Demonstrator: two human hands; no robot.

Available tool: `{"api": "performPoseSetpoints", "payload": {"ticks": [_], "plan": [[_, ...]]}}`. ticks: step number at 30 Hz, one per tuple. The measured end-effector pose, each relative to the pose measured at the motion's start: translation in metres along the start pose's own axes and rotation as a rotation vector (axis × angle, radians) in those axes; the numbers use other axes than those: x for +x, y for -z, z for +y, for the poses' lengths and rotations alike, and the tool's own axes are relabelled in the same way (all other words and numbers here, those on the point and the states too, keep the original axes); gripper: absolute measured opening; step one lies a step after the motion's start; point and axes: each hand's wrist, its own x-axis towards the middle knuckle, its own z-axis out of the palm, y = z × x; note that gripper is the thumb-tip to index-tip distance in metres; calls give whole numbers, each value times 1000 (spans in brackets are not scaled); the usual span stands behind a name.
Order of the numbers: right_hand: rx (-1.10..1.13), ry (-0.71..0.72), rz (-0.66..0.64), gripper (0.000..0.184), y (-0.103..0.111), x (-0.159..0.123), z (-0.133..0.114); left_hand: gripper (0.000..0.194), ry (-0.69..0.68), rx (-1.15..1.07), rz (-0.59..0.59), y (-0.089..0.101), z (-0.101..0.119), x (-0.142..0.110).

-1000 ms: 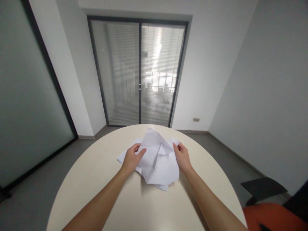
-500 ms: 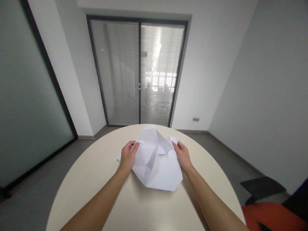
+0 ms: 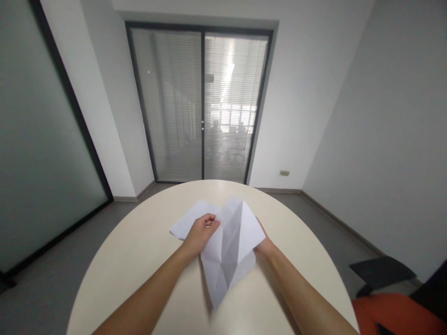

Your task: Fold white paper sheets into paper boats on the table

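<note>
A creased white sheet of paper (image 3: 228,246) is held up between my hands above the table, its folds standing out and one corner pointing down toward me. My left hand (image 3: 201,231) pinches the sheet's left edge between thumb and fingers. On the other side my right hand (image 3: 264,239) grips it, with most of its fingers hidden behind the paper. More white paper (image 3: 190,221) lies on the table beyond my left hand, partly covered by that hand and the held sheet.
The round cream table (image 3: 122,274) fills the foreground. A chair with an orange seat (image 3: 394,314) and black armrest stands at the lower right. Beyond the table are a glass door with blinds (image 3: 167,107) and white walls.
The sheet has turned and swung nearer to me, uncovering the paper on the table. My left hand has moved right; my right hand has slipped behind the sheet.
</note>
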Motion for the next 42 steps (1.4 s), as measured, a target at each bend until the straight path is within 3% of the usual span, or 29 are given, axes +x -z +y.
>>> {"api": "performPoseSetpoints", "payload": {"ticks": [5, 9, 15, 19, 22, 29, 33, 35, 37, 42], "plan": [[40, 33, 128, 48, 5, 10, -15, 34, -77, -131, 206, 10, 10, 5], [-2, 114, 254, 44, 17, 16, -22, 34, -141, -182, 352, 18, 14, 8], [53, 176, 352, 40, 31, 25, -21, 23, -319, -45, 562, 34, 16, 14], [101, 74, 223, 56, 31, 25, -15, 19, -273, -5, 585, 44, 5, 19], [99, 50, 131, 52, 27, 22, -15, 17, -257, -33, 603, 49, 1, 21], [167, 196, 284, 36, 27, 23, -29, 14, -389, -54, 602, 47, 14, 19], [112, 313, 283, 28, 31, 24, -26, 18, -499, 23, 532, 55, 9, 20], [-11, 379, 247, 21, 32, 21, -24, 20, -456, 5, 552, 63, 2, 23], [-201, 448, 150, 17, 32, 16, -25, 23, -331, -75, 594, 71, -7, 27], [-644, 688, -252, 14, 24, 2, -26, 38, 97, -323, 686, 88, -14, 36]]}}
